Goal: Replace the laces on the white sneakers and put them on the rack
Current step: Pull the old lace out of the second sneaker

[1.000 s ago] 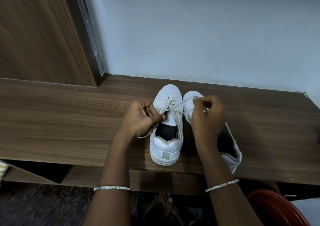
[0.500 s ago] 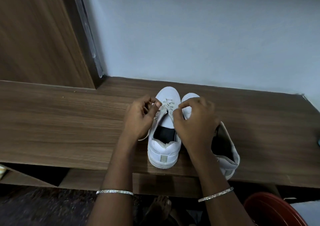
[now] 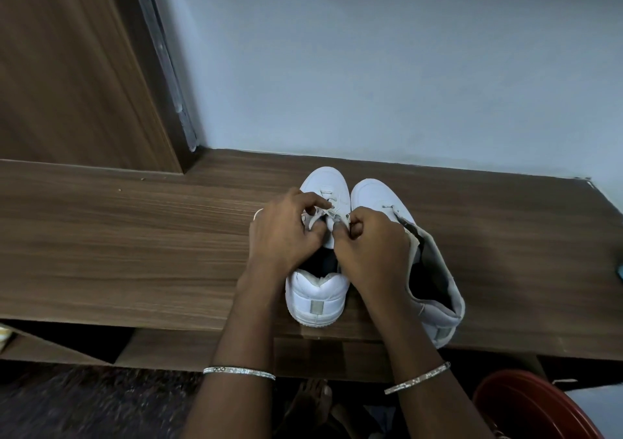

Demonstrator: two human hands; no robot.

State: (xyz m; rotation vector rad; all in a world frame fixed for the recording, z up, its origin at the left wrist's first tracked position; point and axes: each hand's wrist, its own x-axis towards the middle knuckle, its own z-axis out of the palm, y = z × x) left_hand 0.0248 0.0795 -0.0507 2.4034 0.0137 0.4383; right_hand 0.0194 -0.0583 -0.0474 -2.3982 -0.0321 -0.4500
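**Pinching the lace over one white sneaker**

Both hands meet above the tongue of the left sneaker (image 3: 318,300). The left hand (image 3: 286,233) has its fingers curled, thumb and forefinger pinching a loop of the white lace (image 3: 317,218). The right hand (image 3: 371,246) is curled almost into a fist, its fingertips nipping the same lace by the eyelets.

The pair stand side by side on the wooden tabletop (image 3: 135,243), toes toward the pale wall (image 3: 404,68) and heels at the near edge. The right sneaker (image 3: 374,192) sits just beside its mate, its collar slumped open to the right.

A silver bangle (image 3: 239,373) rings each wrist. Below the tabletop edge, a red tub (image 3: 526,408) shows in the lower right corner, and a bare foot (image 3: 313,401) rests on the floor between the forearms.
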